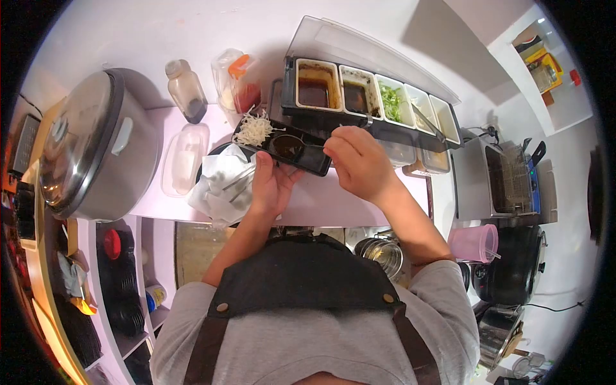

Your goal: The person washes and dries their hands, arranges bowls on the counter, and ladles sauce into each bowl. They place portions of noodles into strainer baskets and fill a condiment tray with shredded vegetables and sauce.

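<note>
My left hand [271, 185] grips a small black tray [314, 160] from below, with the thumb along its near side. A heap of white shreds [253, 128] fills the tray's left end. Dark brown sauce [286, 148] sits in its middle. At the tray's right end, my right hand [361, 160] is closed in a pinch on a thin spoon [313, 145], whose far end reaches toward the sauce. Just behind is a black condiment box [289, 106] with its clear lid raised; its white tubs hold dark sauces and chopped greens [391, 102].
A crumpled white cloth [221, 186] with utensils on it lies left of the tray, beside a clear plastic container [185, 160]. A large rice cooker [96, 147] stands at far left. A bottle [186, 90] is against the wall. A fryer [510, 179] stands at right.
</note>
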Demonstrator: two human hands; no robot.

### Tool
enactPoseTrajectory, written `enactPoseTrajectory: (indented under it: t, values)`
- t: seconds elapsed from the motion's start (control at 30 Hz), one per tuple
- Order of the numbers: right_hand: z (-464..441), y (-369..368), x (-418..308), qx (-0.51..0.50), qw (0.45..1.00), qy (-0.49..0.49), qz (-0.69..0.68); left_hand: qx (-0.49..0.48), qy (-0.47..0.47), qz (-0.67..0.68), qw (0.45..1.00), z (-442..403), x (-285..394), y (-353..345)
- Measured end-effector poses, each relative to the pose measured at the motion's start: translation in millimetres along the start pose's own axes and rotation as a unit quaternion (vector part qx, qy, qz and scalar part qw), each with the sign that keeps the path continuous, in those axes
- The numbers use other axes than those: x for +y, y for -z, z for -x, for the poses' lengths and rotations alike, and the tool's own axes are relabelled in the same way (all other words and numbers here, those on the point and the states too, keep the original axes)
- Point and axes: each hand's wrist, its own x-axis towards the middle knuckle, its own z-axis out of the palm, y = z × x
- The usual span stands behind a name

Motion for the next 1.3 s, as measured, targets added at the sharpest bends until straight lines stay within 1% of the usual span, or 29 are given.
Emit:
enactPoseTrajectory:
  t: [0.07, 0.1, 0.17, 0.2, 0.23, 0.3, 0.33, 0.37, 0.43, 0.47, 0.53, 0.57, 0.6, 0.63, 0.67, 0.7, 0.73, 0.77, 0.83, 0.87, 0.93, 0.97, 1.03, 1.07, 1.13, 1.17, 1.2, 1.23, 1.3]
  values:
    - [-5, 3, 6, 0.046, 0.998, -0.042, -0.025, 0.009, 0.001, 0.005, 1.000, -2, 0, -1]
    - [-8, 6, 8, 0.046, 0.998, -0.041, -0.025, 0.019, 0.003, 0.009, 1.000, -3, 1, -2]
    - [-17, 12, 10, 0.101, 0.975, -0.194, -0.037, 0.022, -0.013, 0.022, 0.999, -10, -6, 6]
    - [-22, 12, 15, 0.104, 0.966, -0.236, -0.024, 0.024, -0.027, 0.034, 0.999, -14, -9, 10]
    - [-23, 5, 26, 0.107, 0.966, -0.235, -0.022, 0.020, -0.027, 0.033, 0.999, -16, -12, 14]
    - [-19, -18, 50, 0.122, 0.968, -0.209, 0.070, 0.008, -0.040, 0.060, 0.997, -20, -15, 16]
    - [-17, -26, 54, 0.089, 0.967, -0.222, 0.093, 0.002, -0.036, 0.060, 0.998, -22, -17, 19]
    - [-19, -33, 52, 0.092, 0.965, -0.225, 0.099, 0.005, -0.045, 0.062, 0.997, -24, -18, 23]
    - [-21, -39, 51, -0.031, 0.956, -0.255, 0.142, 0.002, -0.046, 0.065, 0.997, -23, -17, 25]
    - [-24, -31, 55, -0.027, 0.955, -0.257, 0.149, -0.003, -0.051, 0.062, 0.997, -19, -12, 22]
    - [-38, -10, 70, 0.034, 0.953, -0.270, 0.133, -0.006, -0.078, 0.031, 0.996, -10, -2, 13]
    - [-43, 3, 93, 0.062, 0.937, -0.309, 0.153, -0.008, -0.077, 0.031, 0.996, -5, 3, 12]
    - [-43, 18, 122, 0.088, 0.931, -0.304, 0.181, -0.005, -0.086, 0.021, 0.996, 1, 8, 12]
    - [-37, 27, 167, 0.044, 0.904, -0.300, 0.301, -0.001, -0.096, 0.010, 0.995, 7, 13, 12]
    - [-26, 37, 196, 0.056, 0.911, -0.269, 0.308, -0.005, -0.115, -0.007, 0.993, 12, 17, 10]
    - [-16, 43, 228, 0.029, 0.921, -0.257, 0.290, -0.001, -0.122, -0.009, 0.993, 14, 19, 13]
    - [-9, 46, 249, 0.002, 0.932, -0.243, 0.270, 0.002, -0.125, -0.011, 0.992, 18, 21, 18]
    - [-6, 49, 254, 0.001, 0.936, -0.236, 0.260, 0.007, -0.130, -0.013, 0.991, 22, 22, 22]
    - [-5, 51, 256, -0.051, 0.951, -0.198, 0.233, 0.010, -0.136, -0.010, 0.991, 27, 24, 25]
    - [-2, 54, 256, -0.052, 0.954, -0.192, 0.223, 0.017, -0.144, -0.008, 0.989, 29, 24, 23]
    - [0, 59, 252, -0.009, 0.964, -0.153, 0.218, 0.015, -0.155, -0.003, 0.988, 32, 26, 19]
    - [-3, 62, 241, -0.009, 0.967, -0.148, 0.209, 0.022, -0.162, -0.006, 0.987, 34, 27, 20]
    - [-5, 76, 214, 0.041, 0.962, -0.126, 0.240, 0.030, -0.163, 0.004, 0.986, 36, 26, 23]
    - [-1, 78, 204, 0.042, 0.963, -0.124, 0.236, 0.039, -0.167, 0.002, 0.985, 39, 25, 25]
    - [11, 88, 185, 0.037, 0.949, -0.112, 0.293, 0.040, -0.175, -0.008, 0.984, 47, 25, 28]
    - [19, 90, 171, 0.040, 0.949, -0.100, 0.296, 0.040, -0.180, -0.016, 0.983, 51, 27, 33]
    - [26, 91, 159, 0.043, 0.950, -0.088, 0.298, -0.053, -0.167, 0.051, 0.983, 54, 27, 69]
    - [34, 91, 152, 0.042, 0.950, -0.087, 0.296, 0.073, -0.208, -0.018, 0.975, 60, 33, 15]
    - [50, 82, 140, 0.019, 0.956, -0.063, 0.288, 0.083, -0.229, -0.023, 0.970, 70, 37, 12]
